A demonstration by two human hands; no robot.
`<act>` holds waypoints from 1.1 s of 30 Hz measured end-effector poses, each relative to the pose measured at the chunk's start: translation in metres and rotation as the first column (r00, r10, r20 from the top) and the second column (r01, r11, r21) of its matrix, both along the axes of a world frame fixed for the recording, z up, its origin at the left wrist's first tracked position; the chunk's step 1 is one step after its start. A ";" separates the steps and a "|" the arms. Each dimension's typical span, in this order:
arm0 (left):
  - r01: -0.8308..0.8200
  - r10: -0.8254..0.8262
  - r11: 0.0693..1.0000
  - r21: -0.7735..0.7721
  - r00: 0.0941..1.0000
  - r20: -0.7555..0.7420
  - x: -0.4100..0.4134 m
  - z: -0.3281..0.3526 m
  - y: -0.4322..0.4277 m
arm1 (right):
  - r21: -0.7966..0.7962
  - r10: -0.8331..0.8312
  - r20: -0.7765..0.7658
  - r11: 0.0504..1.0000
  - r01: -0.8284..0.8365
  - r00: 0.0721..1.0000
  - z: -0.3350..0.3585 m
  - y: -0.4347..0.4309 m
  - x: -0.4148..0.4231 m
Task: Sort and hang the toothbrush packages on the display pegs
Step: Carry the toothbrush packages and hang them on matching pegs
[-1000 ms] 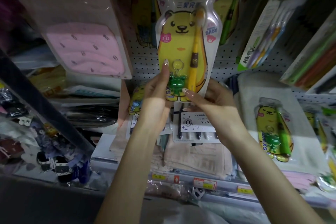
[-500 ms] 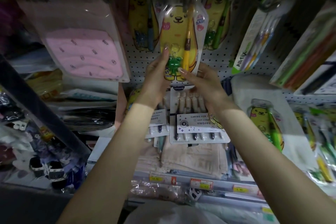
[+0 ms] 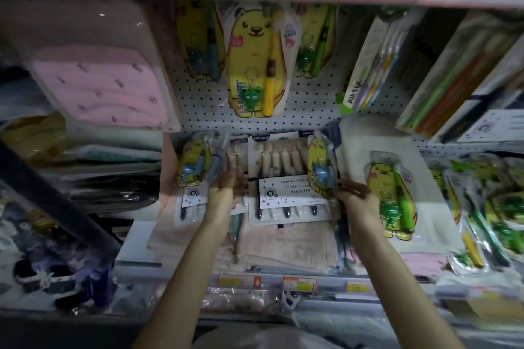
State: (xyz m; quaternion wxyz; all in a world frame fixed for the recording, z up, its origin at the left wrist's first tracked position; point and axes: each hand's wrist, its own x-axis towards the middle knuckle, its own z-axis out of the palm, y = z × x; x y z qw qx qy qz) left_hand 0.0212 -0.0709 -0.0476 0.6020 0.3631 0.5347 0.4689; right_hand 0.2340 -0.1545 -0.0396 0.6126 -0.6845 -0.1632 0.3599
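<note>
A yellow bear toothbrush package with a yellow brush and a green frog charm hangs free on an upper peg of the white pegboard. Similar bear packages hang behind it on either side. Lower down, my left hand holds a yellow bear package with a blue charm at its right edge. My right hand pinches the lower edge of a second blue-charm bear package. Between my hands hangs a YIKOJIFE multi-brush card.
A pink towel pack hangs upper left. An All-fix brush pack and boxed brushes tilt at upper right. A green-brush bear package and several loose ones lie at right. A price-tag rail edges the shelf below.
Both hands let go of the yellow-brush bear package, which stays on the upper peg. They dropped to the lower row and each took hold of a blue-charm bear package.
</note>
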 end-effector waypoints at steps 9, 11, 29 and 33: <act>0.034 -0.032 0.998 -0.057 0.999 0.040 0.003 -0.004 -0.003 | -0.027 0.002 0.038 1.000 -0.001 0.999 -0.011 -0.011 -0.003; 0.052 -0.051 0.997 -0.062 0.999 0.017 0.000 -0.008 -0.006 | -0.034 0.020 -0.013 0.999 -0.020 1.000 -0.007 -0.016 0.000; 0.120 -0.123 0.990 -0.079 0.992 -0.035 -0.002 -0.001 -0.031 | -0.045 0.159 -0.334 0.982 -0.184 0.929 0.010 0.019 0.008; 0.145 -0.151 0.982 -0.122 0.988 -0.043 -0.002 0.007 -0.034 | -0.038 0.262 -0.377 0.954 -0.298 0.888 0.013 0.026 0.008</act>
